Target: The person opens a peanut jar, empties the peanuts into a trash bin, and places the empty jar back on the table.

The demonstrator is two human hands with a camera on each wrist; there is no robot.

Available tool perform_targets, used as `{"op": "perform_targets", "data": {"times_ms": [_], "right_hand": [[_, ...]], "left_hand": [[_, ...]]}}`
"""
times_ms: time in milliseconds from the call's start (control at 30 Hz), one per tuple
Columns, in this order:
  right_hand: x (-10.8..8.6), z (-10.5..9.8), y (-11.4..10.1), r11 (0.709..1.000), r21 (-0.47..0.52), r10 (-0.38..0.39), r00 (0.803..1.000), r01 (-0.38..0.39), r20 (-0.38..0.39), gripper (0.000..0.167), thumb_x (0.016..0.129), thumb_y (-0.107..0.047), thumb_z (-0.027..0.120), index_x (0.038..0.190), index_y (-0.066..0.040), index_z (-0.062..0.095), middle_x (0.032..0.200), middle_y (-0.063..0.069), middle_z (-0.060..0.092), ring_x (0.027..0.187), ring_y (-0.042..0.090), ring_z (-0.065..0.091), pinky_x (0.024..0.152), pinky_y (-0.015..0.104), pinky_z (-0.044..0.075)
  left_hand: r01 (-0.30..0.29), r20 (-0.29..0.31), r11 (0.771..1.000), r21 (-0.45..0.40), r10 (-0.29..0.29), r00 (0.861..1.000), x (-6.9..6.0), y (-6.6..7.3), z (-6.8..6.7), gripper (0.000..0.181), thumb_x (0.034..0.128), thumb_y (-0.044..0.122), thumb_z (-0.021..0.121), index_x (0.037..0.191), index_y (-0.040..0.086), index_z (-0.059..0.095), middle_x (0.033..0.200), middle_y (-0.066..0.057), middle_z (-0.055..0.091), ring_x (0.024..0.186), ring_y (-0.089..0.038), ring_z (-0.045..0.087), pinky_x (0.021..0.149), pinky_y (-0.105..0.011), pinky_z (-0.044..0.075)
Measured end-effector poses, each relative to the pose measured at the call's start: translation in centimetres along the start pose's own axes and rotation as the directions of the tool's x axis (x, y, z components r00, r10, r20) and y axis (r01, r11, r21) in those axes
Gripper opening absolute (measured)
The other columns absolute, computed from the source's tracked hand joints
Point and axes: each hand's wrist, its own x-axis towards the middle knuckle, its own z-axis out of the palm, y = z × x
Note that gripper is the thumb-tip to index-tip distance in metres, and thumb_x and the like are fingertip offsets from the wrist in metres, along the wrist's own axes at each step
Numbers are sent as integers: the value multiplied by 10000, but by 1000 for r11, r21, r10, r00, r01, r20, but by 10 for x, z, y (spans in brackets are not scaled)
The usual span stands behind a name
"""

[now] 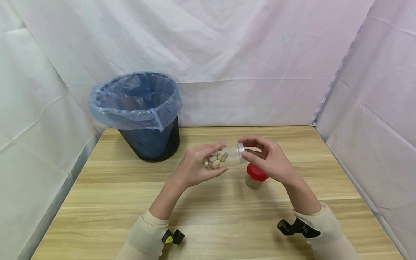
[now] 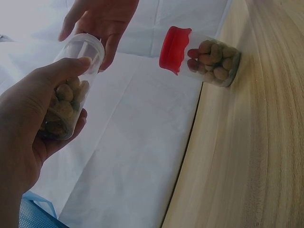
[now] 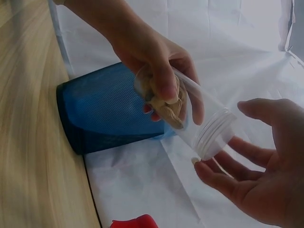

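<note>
My left hand (image 1: 198,162) grips a clear plastic jar (image 1: 234,155) round its body, thumb on one side and fingers on the other. The jar lies tilted almost on its side, its lidless threaded mouth turned to the right. Tan, nut-like pieces (image 2: 65,97) are gathered toward its base. Around that mouth my right hand (image 3: 266,166) is loosely cupped, thumb and fingers spread, with nothing visible in its palm; whether a fingertip touches the rim I cannot tell. Below the right hand stands a second clear jar (image 2: 214,61) of similar pieces, capped with a red lid (image 1: 257,172).
A dark mesh bin (image 1: 152,142) with a blue plastic liner (image 1: 136,117) stands at the back left of the wooden table (image 1: 208,216). White sheets (image 1: 243,97) hang behind the table and along both sides.
</note>
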Motion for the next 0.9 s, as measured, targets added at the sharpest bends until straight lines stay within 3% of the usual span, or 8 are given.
{"op": "perform_targets", "data": {"times_ms": [233,433,633,900], "right_hand": [[0,0,-3,974,-171,143,989,-149,-46,367,1078,-281,682,1406,-118,671,1373,87,701,1221,269,711,946,243,603],[1,0,-4,960,-193,196,980,-201,-44,359,1080,-306,685,1376,-103,693,1298,105,729,1157,271,733,925,230,606],[1,-1,-1,977,-152,150,989,-150,-13,346,1049,-202,722,1375,-94,685,1275,96,722,1133,252,729,920,239,598],[1,-1,1,999,5,50,998,-50,48,396,1007,-30,724,1390,2,627,1329,159,663,1195,195,709,973,278,623]], "left_hand": [[-10,4,1000,19,10,1000,0,1,0,646,805,297,979,1365,86,737,1250,-89,802,1049,-181,795,877,-313,657],[-18,10,999,36,18,1000,0,1,1,641,809,300,976,1366,91,737,1236,-92,807,1027,-176,796,856,-307,658],[-8,12,999,35,8,1000,0,0,1,655,804,300,980,1375,95,735,1255,-90,801,1047,-187,795,869,-323,659],[2,13,1000,19,-2,1000,0,0,-1,644,801,295,982,1365,100,740,1253,-92,801,1046,-185,797,862,-326,659]]}}
